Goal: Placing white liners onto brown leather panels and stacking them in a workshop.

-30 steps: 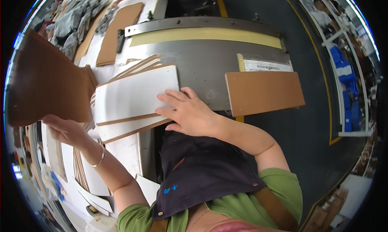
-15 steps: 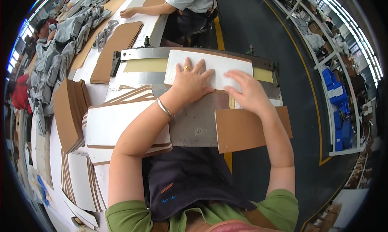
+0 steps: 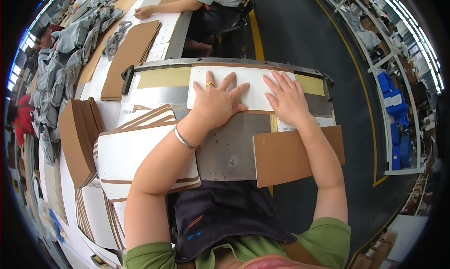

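Blue bins stand on the white rack off to the right, well apart from the hands; what they hold is too small to tell. The white panel lies flat on the metal plate, its far edge just beside the bar. The left hand presses on its left half with fingers spread; the right hand lies with fingers extended over its right end. Neither grips anything.

Yellow strips show on either side of the panel. At the near right, a brown board rests askew over the plate's corner, beneath the right forearm, with a printed sheet beyond it. The left forearm crosses over a fanned white stack, which overlaps the plate's left side. Brown boards lean beside that stack, and more lie farther up the surface, near grey cloth. A co-worker's hand rests past them.

Bare metal runs between the white stack and the brown board, down to the plate's near edge. Dark floor borders the plate's right side.
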`<state>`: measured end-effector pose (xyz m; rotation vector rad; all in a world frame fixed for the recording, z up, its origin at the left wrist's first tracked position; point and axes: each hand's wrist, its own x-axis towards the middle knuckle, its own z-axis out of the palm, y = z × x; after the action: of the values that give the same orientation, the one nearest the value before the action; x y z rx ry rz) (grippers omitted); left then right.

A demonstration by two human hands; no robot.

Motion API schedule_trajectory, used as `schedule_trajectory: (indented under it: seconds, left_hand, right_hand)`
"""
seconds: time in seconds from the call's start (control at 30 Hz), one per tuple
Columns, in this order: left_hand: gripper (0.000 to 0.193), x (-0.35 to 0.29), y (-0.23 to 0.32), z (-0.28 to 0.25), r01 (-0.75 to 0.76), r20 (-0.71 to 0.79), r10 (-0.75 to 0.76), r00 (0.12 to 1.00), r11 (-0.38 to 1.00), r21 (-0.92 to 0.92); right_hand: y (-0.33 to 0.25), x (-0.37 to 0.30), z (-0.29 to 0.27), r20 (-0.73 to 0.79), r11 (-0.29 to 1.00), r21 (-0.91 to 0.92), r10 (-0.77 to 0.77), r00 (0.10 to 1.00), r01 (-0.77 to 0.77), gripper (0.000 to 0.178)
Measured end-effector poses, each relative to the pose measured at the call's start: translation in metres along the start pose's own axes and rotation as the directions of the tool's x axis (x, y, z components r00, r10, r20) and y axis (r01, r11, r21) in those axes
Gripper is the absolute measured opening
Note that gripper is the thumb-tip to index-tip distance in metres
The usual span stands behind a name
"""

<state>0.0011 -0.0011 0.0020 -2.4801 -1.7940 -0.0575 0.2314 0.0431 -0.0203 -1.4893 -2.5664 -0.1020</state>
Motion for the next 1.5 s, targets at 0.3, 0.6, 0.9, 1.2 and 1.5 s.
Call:
schedule_trajectory:
  seconds: [0.3, 0.6, 0.9, 1.2, 1.5]
  left_hand:
    - [0.059, -0.004, -0.002, 0.000, -0.019, 0.009, 0.019, 1.000, 1.000, -0.024]
    - [0.059, -0.012, 0.011, 0.003, -0.215, -0.035, 0.214, 0.976, 0.975, -0.060]
    - [0.067, -0.004, 0.008, 0.003, -0.346, -0.390, 0.263, 0.882, 0.925, -0.157]
    - [0.061, -0.003, 0.003, -0.021, -0.462, -0.803, 0.102, 0.588, 0.856, -0.230]
    - [0.072, -0.016, 0.027, -0.006, -0.381, -0.185, 0.341, 0.921, 0.887, -0.261]
  right_hand:
    - [-0.002, -0.005, 0.000, -0.108, 0.999, -0.004, -0.040, 0.993, 0.040, 0.045]
    - [-0.003, 0.048, -0.017, -0.132, 0.927, 0.368, -0.033, 0.991, 0.079, 0.030]
    - [-0.001, 0.069, -0.052, 0.217, 0.605, 0.779, -0.010, 0.976, -0.168, 0.039]
    - [-0.005, 0.010, -0.082, -0.563, 0.548, 0.789, 0.461, 0.686, 0.278, 0.023]
    - [-0.013, -0.028, -0.019, 0.016, 0.239, 0.956, 0.539, 0.842, -0.171, 0.034]
